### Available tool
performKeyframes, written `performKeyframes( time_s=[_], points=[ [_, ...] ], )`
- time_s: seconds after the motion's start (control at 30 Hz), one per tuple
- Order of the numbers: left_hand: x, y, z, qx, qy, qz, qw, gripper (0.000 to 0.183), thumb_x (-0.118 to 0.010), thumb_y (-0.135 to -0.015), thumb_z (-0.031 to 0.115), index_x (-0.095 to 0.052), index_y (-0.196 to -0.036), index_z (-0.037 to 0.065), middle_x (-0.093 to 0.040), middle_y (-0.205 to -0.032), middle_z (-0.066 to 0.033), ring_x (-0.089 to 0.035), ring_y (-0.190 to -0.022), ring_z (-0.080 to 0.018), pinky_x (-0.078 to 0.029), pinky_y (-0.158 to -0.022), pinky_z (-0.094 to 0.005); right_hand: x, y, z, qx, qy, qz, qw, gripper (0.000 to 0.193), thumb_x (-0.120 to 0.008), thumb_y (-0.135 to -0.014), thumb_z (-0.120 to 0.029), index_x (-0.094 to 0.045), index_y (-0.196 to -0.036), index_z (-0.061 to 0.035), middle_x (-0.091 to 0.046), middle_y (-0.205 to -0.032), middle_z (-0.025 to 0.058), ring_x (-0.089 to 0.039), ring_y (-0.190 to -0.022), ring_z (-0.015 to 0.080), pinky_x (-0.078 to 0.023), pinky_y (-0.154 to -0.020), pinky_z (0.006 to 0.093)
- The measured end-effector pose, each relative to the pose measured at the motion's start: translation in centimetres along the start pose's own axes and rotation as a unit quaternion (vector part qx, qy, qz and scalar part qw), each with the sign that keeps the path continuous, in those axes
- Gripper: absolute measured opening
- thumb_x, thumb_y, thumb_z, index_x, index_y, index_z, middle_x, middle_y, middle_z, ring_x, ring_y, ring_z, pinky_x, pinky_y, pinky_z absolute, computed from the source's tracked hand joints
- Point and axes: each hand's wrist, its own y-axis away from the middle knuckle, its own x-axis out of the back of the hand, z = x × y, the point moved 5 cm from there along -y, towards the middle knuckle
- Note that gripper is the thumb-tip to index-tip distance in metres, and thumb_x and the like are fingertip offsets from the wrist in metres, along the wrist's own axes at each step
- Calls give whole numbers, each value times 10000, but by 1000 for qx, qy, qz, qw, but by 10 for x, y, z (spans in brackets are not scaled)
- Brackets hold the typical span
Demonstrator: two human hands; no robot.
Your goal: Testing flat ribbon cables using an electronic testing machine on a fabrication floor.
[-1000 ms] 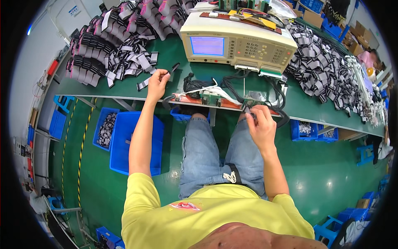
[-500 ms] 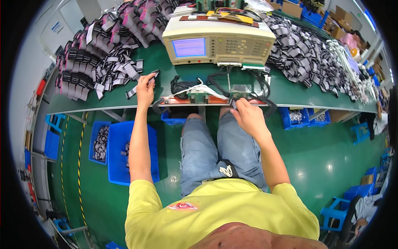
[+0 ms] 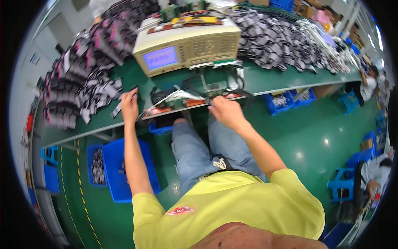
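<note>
My left hand [image 3: 129,107] is at the table's near edge, its fingers closed on a short ribbon cable whose dark connector [image 3: 134,87] sticks out past the fingertips. A grey strip with a dark end [image 3: 116,110] shows beside that hand; whether it belongs to the same cable I cannot tell. My right hand [image 3: 227,112] is closed at the front of a test fixture [image 3: 213,87] with black and white wires, and what its fingers pinch is hidden. Behind stands a beige bench tester [image 3: 188,45] with a lit screen [image 3: 160,57].
Left of the tester, ribbon cables [image 3: 97,89] lie heaped; another large heap [image 3: 277,39] covers the right side. Blue bins [image 3: 124,151] stand under the table at left, and smaller bins [image 3: 278,103] at right. Another person [image 3: 375,172] sits at the far right, near a blue stool [image 3: 342,184].
My view has turned, so the table now slants and the tester sits farther left. Large characters have appeared on its screen. Both hands stay near the same spots, the left still gripping the cable.
</note>
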Motion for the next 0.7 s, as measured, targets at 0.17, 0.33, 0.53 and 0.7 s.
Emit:
performKeyframes(
  time_s=[0.17,0.33,0.53,0.7],
  points=[
    [4,5,-18,-20,4,-14,1000,226,-616,-1027,68,-709,-1229,31,-657,-1081,-148,-649,-992,-290,-515,-847,-352,-1,2,-1,15,-52,74,996,170,-714,-923,-205,-604,-903,-77,-615,-847,122,-672,-678,367,-545,-561,474],
    [1,7,-20,-52,-26,-23,998,212,-600,-1039,44,-689,-1228,4,-637,-1070,-141,-637,-942,-280,-513,-807,-344,20,31,-44,122,-9,93,988,205,-725,-823,-173,-562,-714,-116,-513,-681,77,-584,-541,240,-477,-453,404],
    [-4,10,-23,51,2,-29,998,232,-632,-1009,19,-707,-1228,14,-652,-1088,-129,-625,-899,-255,-486,-727,-342,71,94,63,-169,-119,139,968,245,-794,-865,-178,-602,-753,-75,-535,-673,109,-577,-574,309,-472,-510,415],
    [0,11,-22,42,-21,-24,999,232,-625,-1009,15,-706,-1226,15,-646,-1091,-132,-624,-891,-261,-480,-713,-345,169,68,213,-247,86,213,941,347,-777,-900,-193,-551,-699,-22,-540,-660,159,-536,-566,352,-431,-537,449]
  ],
)
